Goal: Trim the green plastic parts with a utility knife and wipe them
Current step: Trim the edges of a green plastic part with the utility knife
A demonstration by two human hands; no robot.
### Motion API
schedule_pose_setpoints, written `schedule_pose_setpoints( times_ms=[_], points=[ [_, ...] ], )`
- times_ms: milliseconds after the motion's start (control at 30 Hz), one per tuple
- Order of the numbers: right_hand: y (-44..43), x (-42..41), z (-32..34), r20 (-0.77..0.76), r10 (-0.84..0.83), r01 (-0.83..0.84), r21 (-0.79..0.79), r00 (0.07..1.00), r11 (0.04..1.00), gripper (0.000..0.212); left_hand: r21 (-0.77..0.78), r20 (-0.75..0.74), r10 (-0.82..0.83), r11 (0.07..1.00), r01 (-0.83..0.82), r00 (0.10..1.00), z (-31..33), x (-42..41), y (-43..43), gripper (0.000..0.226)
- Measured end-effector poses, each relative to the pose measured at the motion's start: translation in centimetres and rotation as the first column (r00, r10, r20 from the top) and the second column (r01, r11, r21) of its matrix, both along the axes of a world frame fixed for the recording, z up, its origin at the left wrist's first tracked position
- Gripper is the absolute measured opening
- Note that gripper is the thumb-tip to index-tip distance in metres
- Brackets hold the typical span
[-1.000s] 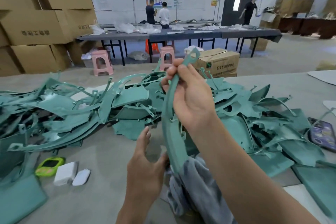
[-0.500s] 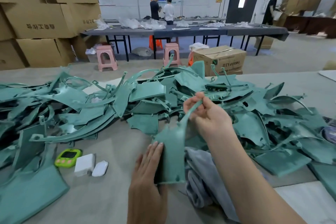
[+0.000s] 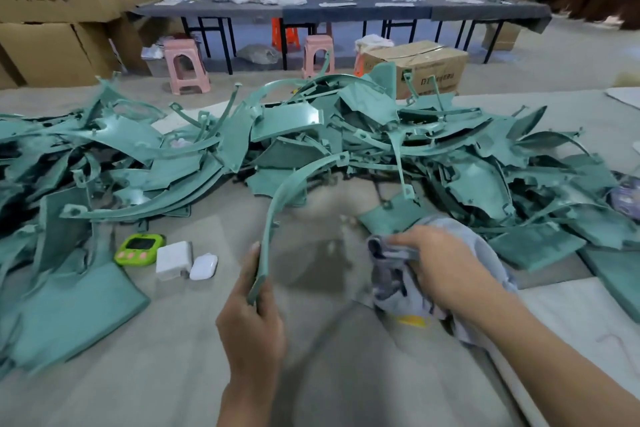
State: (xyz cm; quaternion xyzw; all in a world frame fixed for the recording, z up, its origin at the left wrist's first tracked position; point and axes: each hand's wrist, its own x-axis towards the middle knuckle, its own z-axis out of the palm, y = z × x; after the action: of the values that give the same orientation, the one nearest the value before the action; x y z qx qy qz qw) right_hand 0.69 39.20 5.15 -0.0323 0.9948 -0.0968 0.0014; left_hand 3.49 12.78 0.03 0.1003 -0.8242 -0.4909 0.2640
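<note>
Now the left grip [image 3: 251, 319] pinches the near end of a long curved green strip [image 3: 269, 222] between thumb and fingers. The strip arcs up and away from that grip toward the pile of green parts [image 3: 311, 135] heaped on the desk [image 3: 173, 374] beyond both grips. To its right, the right grip [image 3: 446, 267] is curled round a bunched grey cloth [image 3: 394, 284] that lies beneath it. Left of the left grip, a green timer [image 3: 138, 249], a white charger block [image 3: 174, 259] and a white earbud case [image 3: 203, 266] sit close together.
</note>
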Motion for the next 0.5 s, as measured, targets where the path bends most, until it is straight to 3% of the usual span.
schedule_pose_setpoints(
  times_ms=[100, 200, 267, 333, 367, 433, 500],
  points=[
    [3.6, -0.5, 2.0, -0.334, -0.122, 0.121, -0.023, 0.935, 0.992, 0.044, -0.139, -0.087, -0.08, 0.988, 0.067, 0.993, -1.0, 0.1, -0.4, 0.051],
    [4.7, 0.5, 3.7, -0.509, -0.221, 0.374, 0.22, 0.832, 0.901, 0.057, -0.302, -0.029, -0.053, 0.952, 0.042, 0.998, -1.9, -0.3, -0.5, 0.065],
    [2.2, 2.1, 2.9, -0.518, -0.034, 0.214, 0.29, 0.854, 0.933, 0.062, -0.301, 0.039, -0.072, 0.95, 0.081, 0.997, -2.2, -0.5, -0.4, 0.07],
    [-1.6, 4.2, 0.0, -0.446, 0.156, -0.057, 0.226, 0.881, 0.973, 0.041, -0.324, 0.051, -0.12, 0.937, 0.13, 0.991, -2.3, -0.5, -0.4, 0.072],
    [-2.9, 5.3, -1.2, -0.355, 0.167, -0.109, 0.178, 0.92, 0.978, 0.035, -0.325, 0.054, -0.134, 0.935, 0.144, 0.99, -2.4, -0.5, -0.4, 0.073],
    [-3.7, 6.4, -3.3, -0.271, 0.081, -0.045, 0.136, 0.959, 0.99, 0.023, -0.298, 0.078, -0.144, 0.941, 0.161, 0.986, -2.5, -0.6, -0.5, 0.075],
    [-3.1, 6.8, -4.5, -0.299, 0.051, -0.018, 0.113, 0.953, 0.993, 0.009, -0.267, 0.109, -0.15, 0.948, 0.174, 0.983, -2.6, -0.5, -0.6, 0.079]
  ],
)
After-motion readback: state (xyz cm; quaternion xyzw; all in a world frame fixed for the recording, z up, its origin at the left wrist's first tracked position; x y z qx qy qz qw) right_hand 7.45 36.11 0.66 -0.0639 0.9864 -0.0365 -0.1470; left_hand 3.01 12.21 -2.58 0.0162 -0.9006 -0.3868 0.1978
